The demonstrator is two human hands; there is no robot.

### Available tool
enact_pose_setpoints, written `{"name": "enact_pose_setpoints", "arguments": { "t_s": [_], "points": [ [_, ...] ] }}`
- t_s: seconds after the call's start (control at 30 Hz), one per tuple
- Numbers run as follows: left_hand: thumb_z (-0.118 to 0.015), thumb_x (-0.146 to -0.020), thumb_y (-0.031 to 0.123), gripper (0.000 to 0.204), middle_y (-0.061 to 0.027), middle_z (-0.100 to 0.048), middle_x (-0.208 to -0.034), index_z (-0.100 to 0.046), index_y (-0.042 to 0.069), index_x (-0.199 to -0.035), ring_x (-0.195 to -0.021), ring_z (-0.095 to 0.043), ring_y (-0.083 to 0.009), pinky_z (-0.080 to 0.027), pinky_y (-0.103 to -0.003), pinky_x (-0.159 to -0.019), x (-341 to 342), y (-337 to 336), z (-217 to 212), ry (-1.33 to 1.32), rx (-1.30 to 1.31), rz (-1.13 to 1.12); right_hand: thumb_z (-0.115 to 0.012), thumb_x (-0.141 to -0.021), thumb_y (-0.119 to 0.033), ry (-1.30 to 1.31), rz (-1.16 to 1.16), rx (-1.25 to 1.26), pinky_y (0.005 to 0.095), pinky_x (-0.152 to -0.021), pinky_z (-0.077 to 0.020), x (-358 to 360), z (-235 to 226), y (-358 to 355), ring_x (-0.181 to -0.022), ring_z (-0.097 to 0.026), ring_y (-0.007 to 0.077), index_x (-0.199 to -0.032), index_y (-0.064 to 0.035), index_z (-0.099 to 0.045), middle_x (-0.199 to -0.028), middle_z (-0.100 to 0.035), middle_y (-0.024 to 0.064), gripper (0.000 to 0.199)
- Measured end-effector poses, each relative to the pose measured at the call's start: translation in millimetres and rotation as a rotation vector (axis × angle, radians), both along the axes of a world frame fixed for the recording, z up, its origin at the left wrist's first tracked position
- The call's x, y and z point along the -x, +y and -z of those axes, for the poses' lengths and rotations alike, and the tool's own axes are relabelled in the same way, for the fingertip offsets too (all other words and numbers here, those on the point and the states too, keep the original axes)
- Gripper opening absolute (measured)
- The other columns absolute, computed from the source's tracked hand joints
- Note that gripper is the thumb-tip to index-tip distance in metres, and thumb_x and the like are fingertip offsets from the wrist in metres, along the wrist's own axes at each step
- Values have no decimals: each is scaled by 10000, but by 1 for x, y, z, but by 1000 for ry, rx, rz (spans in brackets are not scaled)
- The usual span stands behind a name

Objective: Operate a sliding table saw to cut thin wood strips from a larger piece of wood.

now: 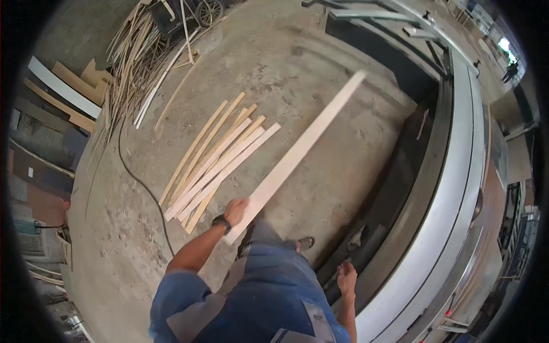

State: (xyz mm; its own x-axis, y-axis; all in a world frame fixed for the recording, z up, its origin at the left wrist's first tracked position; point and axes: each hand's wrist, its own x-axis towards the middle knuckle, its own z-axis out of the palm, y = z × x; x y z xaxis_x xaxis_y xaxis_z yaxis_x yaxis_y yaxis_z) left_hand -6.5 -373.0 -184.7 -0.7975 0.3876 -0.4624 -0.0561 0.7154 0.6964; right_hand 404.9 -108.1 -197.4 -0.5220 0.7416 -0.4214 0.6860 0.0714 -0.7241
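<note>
My left hand point(235, 212) is closed round the near end of a long, pale wooden board point(303, 146). The board slants away over the concrete floor toward the far right, its far end slightly blurred. My right hand point(346, 278) hangs low beside the long machine point(443, 211), with its fingers loosely bent and apart. Nothing shows in it. To the left of the board, several narrow wooden strips point(220, 158) lie in a loose, overlapping bundle on the floor.
A dark cable point(136, 178) curves along the floor left of the strips. Farther back stands a heap of thin wood offcuts point(123, 63) near a wheel point(209, 11). Sheet panels point(63, 86) line the left side. The machine's silver rail point(457, 171) runs along my right.
</note>
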Motion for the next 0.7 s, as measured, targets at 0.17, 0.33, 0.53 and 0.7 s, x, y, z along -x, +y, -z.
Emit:
{"name": "enact_pose_setpoints", "arguments": {
  "t_s": [0.17,0.33,0.53,0.7],
  "points": [
    [-462,-924,203,247,-216,-645,-886,-636,38,-981,-928,-619,-405,-468,-540,-826,12,-248,69,350,523,333,-616,-854,-124,-291,-406,33,325,-765,-540,63,81,7,-809,-690,256,-1174,70,-613,-891,-704,191,374],
    [-417,-985,275,381,-217,-668,-838,-672,23,-859,-816,-632,-427,-495,-536,-778,59,-391,54,79,634,-15,-592,-844,-246,-365,-449,-47,440,-796,-539,153,77,5,-950,-670,414,-1109,27,-658,-953,-677,271,387],
    [-460,-968,462,598,-239,-543,-1334,-530,-12,-1327,-1347,-389,-423,-373,-492,-1080,131,-439,98,-174,1259,-48,-581,-865,-208,-236,-397,76,405,-791,-533,278,60,-1,-896,-697,303,-1216,34,-598,-928,-693,228,426],
    [-524,-880,184,259,-158,-632,-1029,-641,39,-1060,-916,-621,-308,-517,-477,-819,196,-300,206,530,884,542,-593,-880,-164,-247,-493,238,362,-821,-526,346,71,16,-963,-683,253,-1276,45,-550,-1031,-707,191,450]
  ]
}}
